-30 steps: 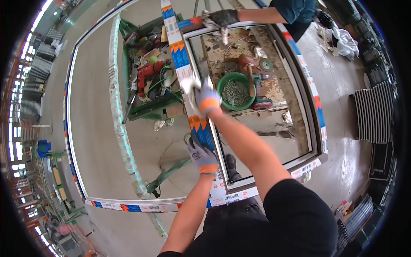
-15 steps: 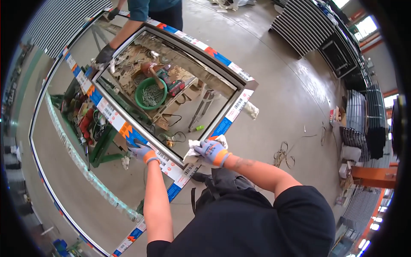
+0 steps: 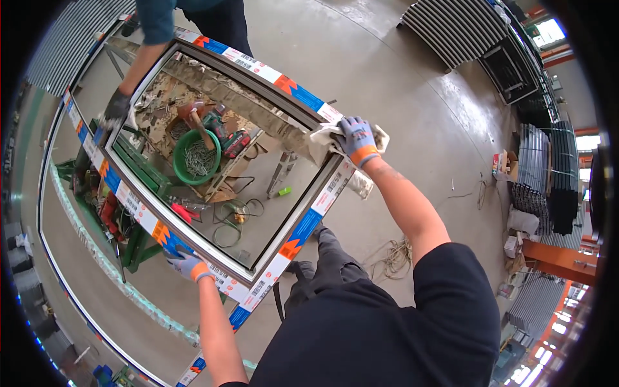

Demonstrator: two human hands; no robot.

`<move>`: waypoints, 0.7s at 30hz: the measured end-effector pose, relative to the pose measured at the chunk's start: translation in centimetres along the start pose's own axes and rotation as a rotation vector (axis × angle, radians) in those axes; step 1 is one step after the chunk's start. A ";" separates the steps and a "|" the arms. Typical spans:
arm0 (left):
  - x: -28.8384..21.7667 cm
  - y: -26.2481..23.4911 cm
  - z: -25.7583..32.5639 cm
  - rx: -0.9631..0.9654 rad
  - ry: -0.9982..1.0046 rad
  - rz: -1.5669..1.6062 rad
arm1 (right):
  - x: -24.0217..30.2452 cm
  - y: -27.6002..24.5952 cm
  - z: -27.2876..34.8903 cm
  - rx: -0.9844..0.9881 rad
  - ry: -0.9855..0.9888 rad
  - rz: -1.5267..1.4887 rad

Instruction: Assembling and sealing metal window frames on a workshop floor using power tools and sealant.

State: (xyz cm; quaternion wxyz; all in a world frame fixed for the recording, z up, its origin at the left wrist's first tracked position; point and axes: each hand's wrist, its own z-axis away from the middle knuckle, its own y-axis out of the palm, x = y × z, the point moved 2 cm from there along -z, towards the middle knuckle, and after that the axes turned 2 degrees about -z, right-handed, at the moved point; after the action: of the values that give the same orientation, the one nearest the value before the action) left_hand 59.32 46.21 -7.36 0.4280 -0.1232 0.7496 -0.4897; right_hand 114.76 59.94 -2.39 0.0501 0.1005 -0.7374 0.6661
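Note:
A rectangular window frame (image 3: pixel 308 226), its outer faces covered with blue, white and orange printed tape, lies tilted in front of me. My left hand (image 3: pixel 187 265), in a grey glove with an orange cuff, grips its near left edge, the fingers partly hidden. At the right corner, my right hand (image 3: pixel 356 137) in a matching glove presses a crumpled white cloth (image 3: pixel 327 142) onto the frame. Across from me a person in a teal sleeve (image 3: pixel 157 24) reaches a dark-gloved hand (image 3: pixel 117 108) to the frame's left side, with something whitish beside it.
Through the frame show a green bowl (image 3: pixel 181 169) of screws, a hammer (image 3: pixel 204 129) and a red cordless drill (image 3: pixel 235 143) on a cluttered bench. A larger taped frame (image 3: pixel 41 213) curves along the left. Stacked profiles (image 3: pixel 451 29) stand at the back right; coiled cord (image 3: pixel 393 259) lies on the floor.
My right hand has moved with the cloth from the near corner up along the right side to the far right corner. My left hand has shifted slightly left and down. The co-worker's hand is lower left.

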 end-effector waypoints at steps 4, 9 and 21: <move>-1.0 -0.6 0.0 0.025 -0.018 -0.094 | 1.1 1.5 -7.4 0.037 -0.196 -0.025; 0.2 0.9 -0.7 -0.024 0.025 -0.168 | 3.6 3.6 -17.0 -0.031 -0.291 -0.118; 3.7 1.1 -0.8 -0.075 -0.030 -0.371 | -2.2 1.1 -4.7 0.124 -0.277 -0.049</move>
State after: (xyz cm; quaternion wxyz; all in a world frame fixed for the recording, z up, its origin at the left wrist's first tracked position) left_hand 56.71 45.07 -10.11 0.3364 -0.2825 0.7253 -0.5300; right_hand 116.36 64.92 -3.36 -0.0422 0.2120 -0.6922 0.6886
